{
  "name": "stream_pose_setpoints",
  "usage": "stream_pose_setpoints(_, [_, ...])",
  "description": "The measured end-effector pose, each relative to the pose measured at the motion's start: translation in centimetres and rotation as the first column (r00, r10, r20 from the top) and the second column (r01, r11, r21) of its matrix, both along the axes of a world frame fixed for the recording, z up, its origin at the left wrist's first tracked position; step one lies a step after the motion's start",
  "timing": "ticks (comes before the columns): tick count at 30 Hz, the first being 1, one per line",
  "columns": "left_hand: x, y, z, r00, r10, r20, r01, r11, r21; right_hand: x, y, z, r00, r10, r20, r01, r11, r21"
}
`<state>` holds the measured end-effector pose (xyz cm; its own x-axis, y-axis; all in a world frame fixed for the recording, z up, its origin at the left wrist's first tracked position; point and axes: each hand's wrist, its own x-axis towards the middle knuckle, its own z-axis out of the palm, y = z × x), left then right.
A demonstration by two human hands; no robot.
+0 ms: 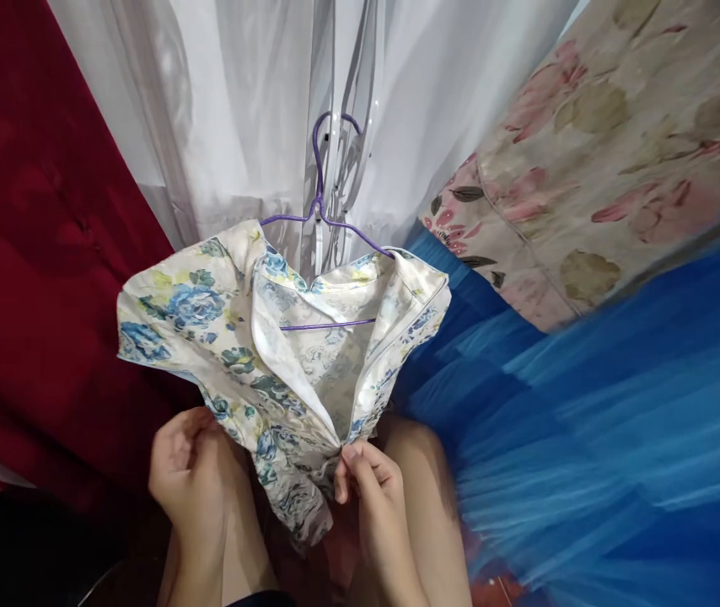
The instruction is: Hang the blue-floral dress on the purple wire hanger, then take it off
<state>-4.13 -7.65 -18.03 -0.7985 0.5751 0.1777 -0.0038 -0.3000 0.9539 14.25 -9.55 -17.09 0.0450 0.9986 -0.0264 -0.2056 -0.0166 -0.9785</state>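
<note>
A cream floral top (189, 308) with blue roses hangs on a purple hanger (319, 181). Its front is parted in a deep V, with the pale inside and the hanger's lower bar showing. At the point of the V, my right hand (369, 480) pinches the fabric edges between thumb and fingers; a zip pull there is too small to make out. My left hand (192, 468) is closed at the top's left side edge, its fingertips partly behind the cloth. Below my hands, the lower part of the top hangs bunched between my knees.
Behind the hanger are white drapes (227, 101) and white metal bars (335, 101), where the purple hook hangs. Dark red cloth (37, 211) covers the left. To the right hang a pink-flowered beige cloth (588, 152) and blue tulle (588, 421).
</note>
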Motion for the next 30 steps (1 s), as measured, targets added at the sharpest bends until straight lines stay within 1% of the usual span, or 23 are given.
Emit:
stream_pose_setpoints(1, [0.1, -0.3, 0.3, 0.994, 0.094, -0.054, -0.091, 0.994, 0.060, 0.0, 0.1, -0.2, 1.000, 0.005, -0.006, -0.005, 1.000, -0.003])
stream_pose_setpoints(2, [0.4, -0.8, 0.6, 0.985, 0.129, -0.113, -0.115, 0.986, 0.118, 0.0, 0.1, -0.3, 1.000, 0.020, -0.003, -0.020, 1.000, -0.004])
stream_pose_setpoints(3, [0.9, -1.3, 0.9, 0.978, 0.086, -0.187, -0.057, 0.986, 0.155, -0.1, 0.1, -0.3, 0.999, 0.045, 0.008, -0.045, 0.999, -0.002])
stream_pose_setpoints(4, [1.4, -1.7, 1.1, 0.962, -0.021, -0.272, 0.063, 0.987, 0.148, -0.2, 0.1, -0.2, 0.996, 0.080, 0.027, -0.080, 0.997, 0.002])
stream_pose_setpoints(5, [1.9, -2.1, 1.1, 0.919, -0.181, -0.351, 0.224, 0.971, 0.086, -0.3, 0.0, 0.0, 0.991, 0.124, 0.053, -0.125, 0.992, 0.010])
stream_pose_setpoints(6, [2.4, -2.4, 1.1, 0.844, -0.353, -0.403, 0.382, 0.924, -0.010, -0.4, -0.1, 0.3, 0.982, 0.171, 0.081, -0.173, 0.985, 0.021])
stream_pose_setpoints(7, [2.8, -2.5, 0.9, 0.758, -0.502, -0.417, 0.505, 0.856, -0.112, -0.4, -0.3, 0.5, 0.970, 0.216, 0.109, -0.221, 0.975, 0.035])
stream_pose_setpoints(8, [3.0, -2.6, 0.6, 0.682, -0.609, -0.406, 0.585, 0.787, -0.198, -0.4, -0.4, 0.8, 0.957, 0.254, 0.139, -0.263, 0.964, 0.049])
stream_pose_setpoints(9, [3.1, -2.5, 0.4, 0.628, -0.674, -0.389, 0.628, 0.734, -0.259, -0.4, -0.6, 1.1, 0.944, 0.286, 0.165, -0.299, 0.953, 0.059])
stream_pose_setpoints(10, [3.1, -2.4, 0.1, 0.594, -0.710, -0.378, 0.649, 0.701, -0.297, -0.3, -0.7, 1.3, 0.931, 0.312, 0.189, -0.328, 0.943, 0.061])
stream_pose_setpoints(11, [3.0, -2.2, 0.0, 0.565, -0.732, -0.382, 0.660, 0.678, -0.323, -0.2, -0.7, 1.5, 0.921, 0.328, 0.210, -0.347, 0.936, 0.060])
stream_pose_setpoints(13, [2.8, -1.9, -0.1, 0.508, -0.754, -0.417, 0.667, 0.650, -0.363, -0.1, -0.7, 1.6, 0.908, 0.339, 0.245, -0.362, 0.931, 0.055])
stream_pose_setpoints(14, [2.8, -1.8, -0.1, 0.490, -0.753, -0.439, 0.664, 0.649, -0.371, -0.1, -0.6, 1.5, 0.907, 0.337, 0.253, -0.362, 0.930, 0.058])
stream_pose_setpoints(16, [2.9, -1.6, 0.0, 0.495, -0.723, -0.482, 0.644, 0.677, -0.355, -0.2, -0.4, 1.3, 0.915, 0.328, 0.236, -0.353, 0.933, 0.070])
stream_pose_setpoints(18, [3.3, -1.6, 0.1, 0.511, -0.696, -0.504, 0.627, 0.703, -0.336, -0.2, -0.1, 1.1, 0.935, 0.325, 0.141, -0.336, 0.940, 0.057])
stream_pose_setpoints(19, [3.6, -1.7, 0.2, 0.504, -0.699, -0.508, 0.627, 0.700, -0.341, -0.1, 0.1, 1.2, 0.946, 0.315, 0.072, -0.318, 0.947, 0.043])
stream_pose_setpoints(20, [4.0, -1.8, 0.3, 0.478, -0.714, -0.512, 0.636, 0.683, -0.360, 0.2, 0.4, 1.5, 0.957, 0.291, 0.002, -0.291, 0.956, 0.026])
stream_pose_setpoints(22, [4.8, -2.2, 0.5, 0.377, -0.752, -0.541, 0.648, 0.631, -0.425, 0.9, 1.3, 2.8, 0.970, 0.227, -0.093, -0.228, 0.974, -0.003])
stream_pose_setpoints(24, [5.5, -2.5, 0.9, 0.240, -0.766, -0.596, 0.617, 0.594, -0.515, 1.7, 2.6, 5.1, 0.981, 0.171, -0.089, -0.172, 0.985, -0.004])
stream_pose_setpoints(26, [5.8, -2.7, 1.7, 0.085, -0.758, -0.646, 0.548, 0.577, -0.605, 2.2, 4.4, 8.3, 0.989, 0.150, -0.016, -0.149, 0.988, 0.031])
stream_pose_setpoints(28, [5.8, -2.5, 2.7, -0.060, -0.751, -0.657, 0.478, 0.556, -0.679, 2.0, 6.3, 11.7, 0.982, 0.169, 0.080, -0.177, 0.980, 0.095])
stream_pose_setpoints(30, [5.7, -2.1, 3.8, -0.174, -0.744, -0.645, 0.422, 0.535, -0.731, 1.1, 7.9, 14.7, 0.971, 0.183, 0.154, -0.210, 0.961, 0.179])
